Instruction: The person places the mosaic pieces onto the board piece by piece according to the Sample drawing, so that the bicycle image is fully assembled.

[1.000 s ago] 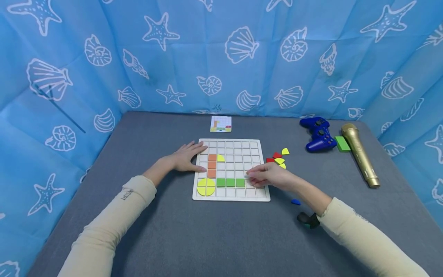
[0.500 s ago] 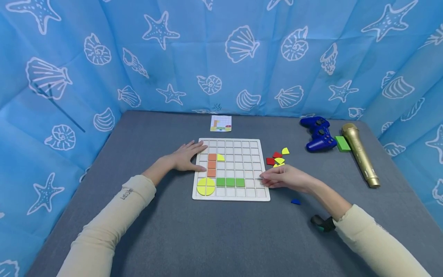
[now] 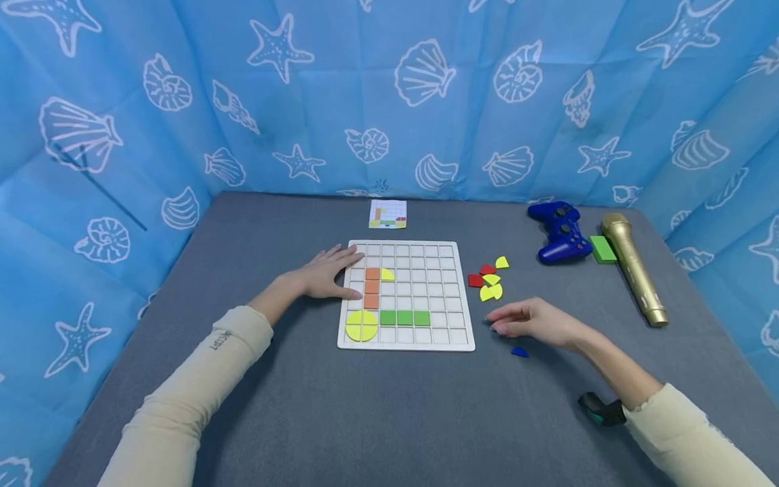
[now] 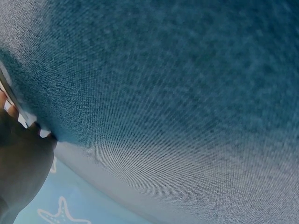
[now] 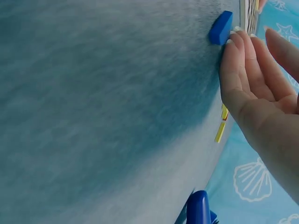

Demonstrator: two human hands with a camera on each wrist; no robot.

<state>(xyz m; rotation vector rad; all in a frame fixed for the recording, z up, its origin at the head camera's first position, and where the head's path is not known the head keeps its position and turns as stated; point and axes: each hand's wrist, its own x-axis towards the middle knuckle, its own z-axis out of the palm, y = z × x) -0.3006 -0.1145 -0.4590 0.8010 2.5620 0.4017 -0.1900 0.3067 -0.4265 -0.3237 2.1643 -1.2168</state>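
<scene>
Splayed, my left grip [image 3: 331, 274] rests on the left edge of the grid board [image 3: 420, 289], likely to steady it; my loose, empty right grip [image 3: 537, 320] hovers near the blue piece [image 3: 520, 352] on the tabletop [image 3: 365, 412].

left hand [image 3: 322, 277] palm down, thumb [image 3: 348, 293] spread from fingers [image 3: 348, 258], left forearm [image 3: 197, 379] slanting inward, right hand [image 3: 541, 321] holding nothing, fingers gently bent, right forearm [image 3: 616, 368] angled inward
</scene>
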